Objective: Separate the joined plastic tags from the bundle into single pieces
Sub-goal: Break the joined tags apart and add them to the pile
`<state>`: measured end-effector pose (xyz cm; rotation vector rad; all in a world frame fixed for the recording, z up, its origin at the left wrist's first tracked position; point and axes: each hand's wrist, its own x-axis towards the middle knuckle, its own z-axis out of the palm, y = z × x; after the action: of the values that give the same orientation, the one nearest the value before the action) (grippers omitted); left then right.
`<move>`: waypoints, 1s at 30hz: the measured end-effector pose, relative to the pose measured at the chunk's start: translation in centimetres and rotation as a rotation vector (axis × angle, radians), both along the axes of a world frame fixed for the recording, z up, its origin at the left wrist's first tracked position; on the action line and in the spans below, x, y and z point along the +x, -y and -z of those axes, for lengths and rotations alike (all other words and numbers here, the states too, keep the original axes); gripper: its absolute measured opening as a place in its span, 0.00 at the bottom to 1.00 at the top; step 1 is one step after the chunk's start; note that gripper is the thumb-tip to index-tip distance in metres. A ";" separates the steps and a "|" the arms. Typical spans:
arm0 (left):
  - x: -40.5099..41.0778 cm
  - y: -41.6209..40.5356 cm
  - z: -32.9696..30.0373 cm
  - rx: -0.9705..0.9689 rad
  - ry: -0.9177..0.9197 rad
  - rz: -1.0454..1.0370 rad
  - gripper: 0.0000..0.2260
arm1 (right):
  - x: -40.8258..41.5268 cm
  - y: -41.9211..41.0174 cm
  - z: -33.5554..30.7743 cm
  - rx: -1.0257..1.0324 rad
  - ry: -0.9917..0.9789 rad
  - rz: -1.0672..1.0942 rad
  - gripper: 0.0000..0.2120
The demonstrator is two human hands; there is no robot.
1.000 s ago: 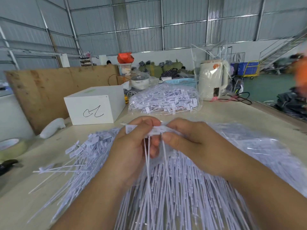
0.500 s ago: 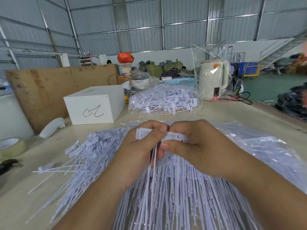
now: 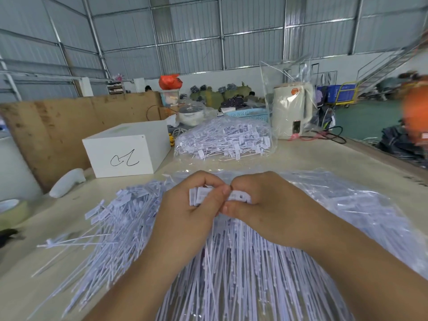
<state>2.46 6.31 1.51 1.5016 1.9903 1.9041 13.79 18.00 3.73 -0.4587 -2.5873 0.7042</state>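
At left centre of your view sits a white box (image 3: 126, 151) with a black scribble on its front, a brown board (image 3: 58, 126) standing behind it. A cream kettle (image 3: 292, 111) in clear wrap stands upper right of centre, a blue basket (image 3: 249, 114) just left of it. A tape roll (image 3: 12, 210) lies at the left edge.

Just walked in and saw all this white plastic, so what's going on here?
A person is pulling joined plastic tags apart. The left hand and right hand both pinch the heads of a small strip of tags above a big loose pile on the table. A full bag of tags waits behind.
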 end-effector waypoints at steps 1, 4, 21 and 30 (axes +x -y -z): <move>0.0 0.0 0.1 -0.010 -0.011 -0.010 0.07 | 0.0 0.0 0.1 -0.004 0.004 0.010 0.14; 0.1 -0.2 0.3 -0.021 -0.052 -0.044 0.06 | 0.0 0.0 0.1 0.017 0.020 0.053 0.16; 0.4 -0.5 -0.8 0.327 0.821 0.336 0.09 | -0.1 0.5 -1.0 -0.146 -0.578 0.185 0.22; 0.9 -0.5 -0.6 0.095 0.545 0.267 0.12 | -0.5 0.9 0.6 -0.042 -0.133 -0.143 0.17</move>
<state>3.34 6.84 2.10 1.0374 1.4116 2.0258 13.25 17.06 3.17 -0.2318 -2.5016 0.8106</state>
